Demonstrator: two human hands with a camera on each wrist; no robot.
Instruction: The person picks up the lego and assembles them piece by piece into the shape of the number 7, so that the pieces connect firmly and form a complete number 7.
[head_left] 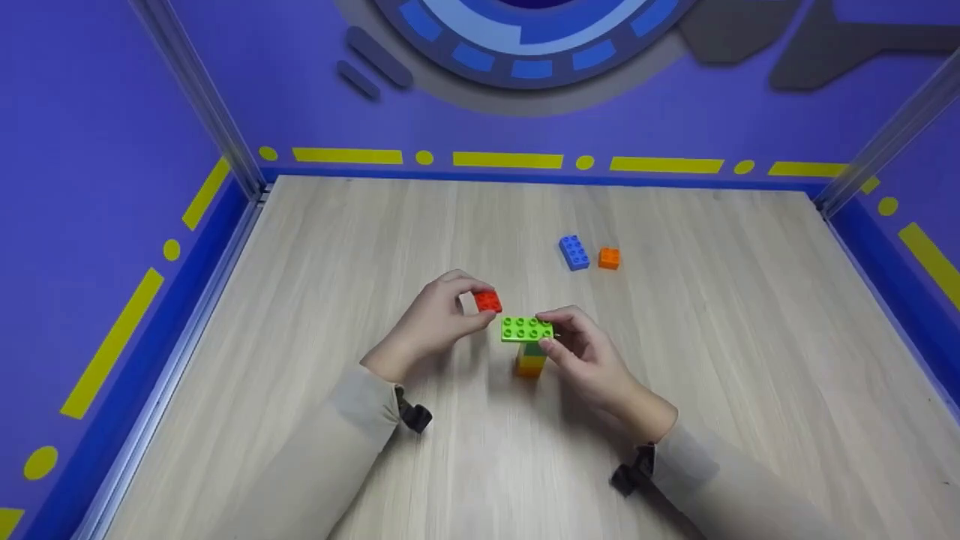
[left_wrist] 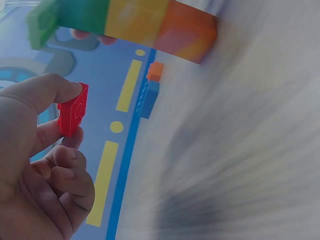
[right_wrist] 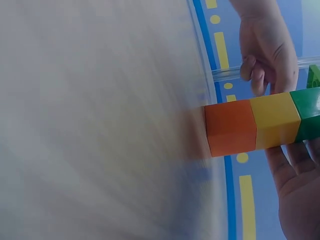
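My left hand point(head_left: 431, 319) pinches a small red building brick point(head_left: 487, 301) between thumb and fingers, studs up, in the air left of a brick tower. A long light green brick point(head_left: 521, 330) tops that tower and juts out sideways. Below it come a dark green brick point(right_wrist: 309, 112), a yellow brick point(right_wrist: 275, 120) and an orange brick point(right_wrist: 231, 129) at the bottom. With thumb and index finger my right hand point(head_left: 600, 367) grips the right end of the light green brick. In the left wrist view the red brick point(left_wrist: 74, 112) shows its side, apart from the tower.
Farther back on the wooden table point(head_left: 360, 240) lie a blue brick point(head_left: 574, 253) and a small orange brick point(head_left: 609, 258), side by side. Blue-purple panels with yellow marks stand along the table's back and both sides.
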